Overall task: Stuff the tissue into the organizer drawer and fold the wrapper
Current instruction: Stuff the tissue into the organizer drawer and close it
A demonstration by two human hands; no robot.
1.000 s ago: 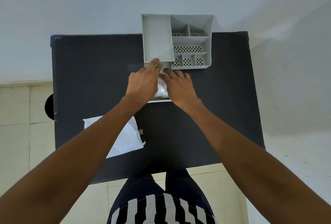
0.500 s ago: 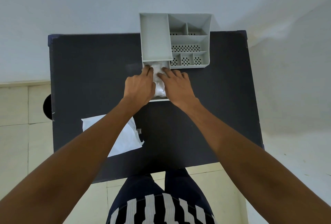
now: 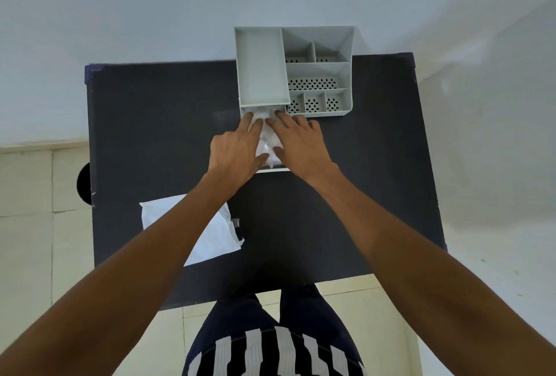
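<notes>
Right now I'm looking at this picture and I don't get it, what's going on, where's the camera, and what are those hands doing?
The camera sits on a person's head, looking down at their own arms. On a black table stands a grey organizer with its drawer pulled out toward the person. The left hand and right hand press white tissue down into that drawer; neither hand grips anything. Nearer the person, partly under the left forearm, lies a flat white wrapper, not yet folded.

Grey organizer (image 3: pixel 319 74), white tissue (image 3: pixel 266 141), black table (image 3: pixel 156 122)
</notes>
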